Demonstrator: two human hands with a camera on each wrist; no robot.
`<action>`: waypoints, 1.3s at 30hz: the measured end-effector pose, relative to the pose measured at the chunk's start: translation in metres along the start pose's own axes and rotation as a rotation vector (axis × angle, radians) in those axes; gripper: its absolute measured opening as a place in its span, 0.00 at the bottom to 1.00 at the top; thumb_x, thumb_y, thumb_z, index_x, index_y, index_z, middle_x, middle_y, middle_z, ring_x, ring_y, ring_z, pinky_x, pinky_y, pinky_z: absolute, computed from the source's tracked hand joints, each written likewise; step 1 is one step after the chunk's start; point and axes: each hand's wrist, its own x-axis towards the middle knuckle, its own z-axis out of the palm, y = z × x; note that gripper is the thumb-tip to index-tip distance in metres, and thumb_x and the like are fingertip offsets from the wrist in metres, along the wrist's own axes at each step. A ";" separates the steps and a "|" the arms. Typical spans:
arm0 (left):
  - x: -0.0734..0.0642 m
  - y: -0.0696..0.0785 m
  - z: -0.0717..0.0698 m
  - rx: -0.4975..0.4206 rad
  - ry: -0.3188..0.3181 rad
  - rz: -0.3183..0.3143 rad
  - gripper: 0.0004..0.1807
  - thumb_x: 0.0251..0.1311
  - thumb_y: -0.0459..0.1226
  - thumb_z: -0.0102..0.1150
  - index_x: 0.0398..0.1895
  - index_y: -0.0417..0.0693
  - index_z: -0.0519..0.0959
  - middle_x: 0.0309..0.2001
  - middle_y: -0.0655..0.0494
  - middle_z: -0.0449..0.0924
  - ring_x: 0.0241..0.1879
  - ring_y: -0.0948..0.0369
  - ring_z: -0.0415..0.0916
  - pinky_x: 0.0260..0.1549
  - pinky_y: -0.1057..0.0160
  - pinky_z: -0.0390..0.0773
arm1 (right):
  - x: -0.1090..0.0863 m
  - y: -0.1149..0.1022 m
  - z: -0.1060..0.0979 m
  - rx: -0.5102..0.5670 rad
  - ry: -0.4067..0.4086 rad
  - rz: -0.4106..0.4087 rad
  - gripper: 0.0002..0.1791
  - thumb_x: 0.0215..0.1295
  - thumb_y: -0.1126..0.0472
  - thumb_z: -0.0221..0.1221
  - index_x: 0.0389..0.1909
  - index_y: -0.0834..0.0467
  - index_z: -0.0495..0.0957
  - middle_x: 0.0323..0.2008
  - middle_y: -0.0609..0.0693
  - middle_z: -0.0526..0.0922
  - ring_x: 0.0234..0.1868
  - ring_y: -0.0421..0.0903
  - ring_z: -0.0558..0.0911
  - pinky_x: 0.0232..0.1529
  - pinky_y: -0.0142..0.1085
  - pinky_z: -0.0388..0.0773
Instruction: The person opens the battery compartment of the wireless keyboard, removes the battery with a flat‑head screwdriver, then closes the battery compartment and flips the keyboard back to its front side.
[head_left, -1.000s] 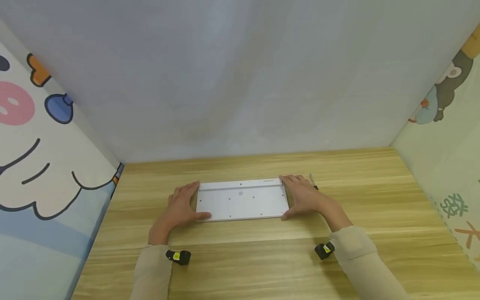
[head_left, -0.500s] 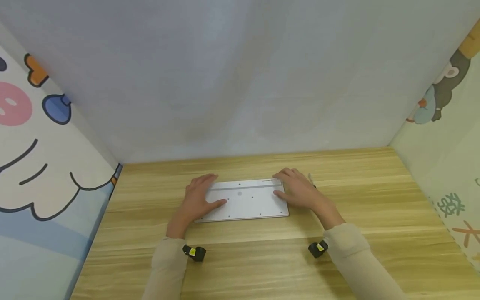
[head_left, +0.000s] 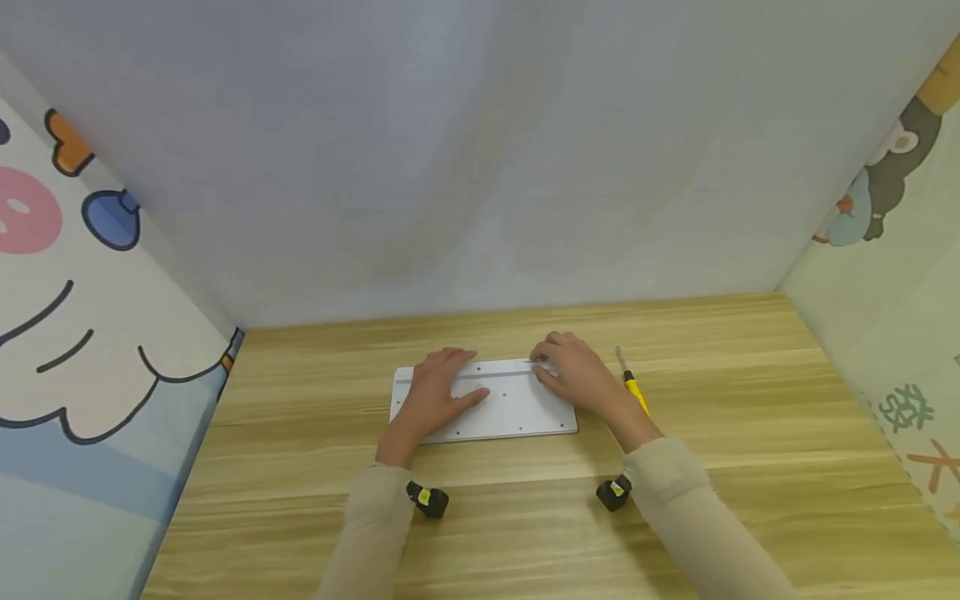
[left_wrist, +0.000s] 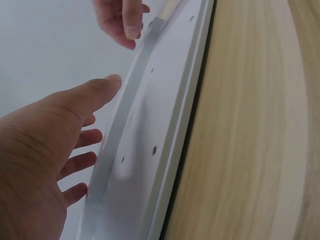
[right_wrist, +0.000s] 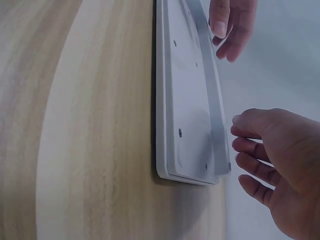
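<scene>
A slim white keyboard (head_left: pixel 517 418) lies underside up on the wooden table, with small screws dotted over it and a raised bar along its far edge. My left hand (head_left: pixel 433 392) hovers over its left half, thumb stretched out and fingers spread toward the far edge. Over the far right part is my right hand (head_left: pixel 577 373), its fingers loosely bent near the bar. In the left wrist view the left fingers (left_wrist: pixel 82 162) stand just beside the bar. The right wrist view shows the right fingers (right_wrist: pixel 255 165) apart from the keyboard's edge, holding nothing.
A screwdriver with a yellow and black handle (head_left: pixel 636 392) lies right of the keyboard, partly behind the right forearm. The wooden table (head_left: pixel 510 533) meets a grey wall (head_left: pixel 480 167) at the back. Cartoon-printed panels (head_left: pixel 67 333) stand at the sides.
Both hands have let go of the keyboard's ends and moved inward over it, the left one farther to the right. The keyboard stays in place. More of the screwdriver shows now.
</scene>
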 end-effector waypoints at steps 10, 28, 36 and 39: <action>0.009 0.012 0.019 0.037 -0.022 0.005 0.33 0.66 0.55 0.63 0.70 0.51 0.74 0.69 0.49 0.75 0.72 0.47 0.68 0.75 0.40 0.60 | 0.000 -0.002 0.003 -0.013 -0.003 0.035 0.12 0.71 0.58 0.62 0.50 0.59 0.84 0.47 0.53 0.84 0.50 0.51 0.80 0.57 0.46 0.81; 0.013 0.005 0.035 -0.019 0.061 -0.012 0.36 0.58 0.55 0.71 0.68 0.54 0.74 0.66 0.52 0.77 0.70 0.48 0.69 0.77 0.40 0.56 | 0.001 0.002 0.003 0.038 0.031 0.057 0.10 0.68 0.60 0.66 0.48 0.58 0.86 0.46 0.52 0.86 0.50 0.50 0.83 0.57 0.45 0.83; 0.013 0.002 0.040 -0.055 0.069 -0.014 0.36 0.57 0.55 0.72 0.68 0.55 0.75 0.66 0.52 0.77 0.69 0.48 0.69 0.77 0.40 0.55 | 0.006 0.003 0.002 0.085 -0.004 0.085 0.09 0.67 0.60 0.66 0.45 0.59 0.86 0.45 0.53 0.86 0.49 0.50 0.83 0.56 0.45 0.84; 0.012 0.001 0.040 -0.070 0.065 -0.023 0.36 0.57 0.54 0.72 0.68 0.55 0.74 0.66 0.51 0.77 0.70 0.48 0.68 0.77 0.40 0.54 | 0.009 0.003 0.002 0.085 -0.025 0.098 0.09 0.68 0.60 0.66 0.44 0.59 0.87 0.44 0.53 0.87 0.48 0.50 0.84 0.55 0.45 0.84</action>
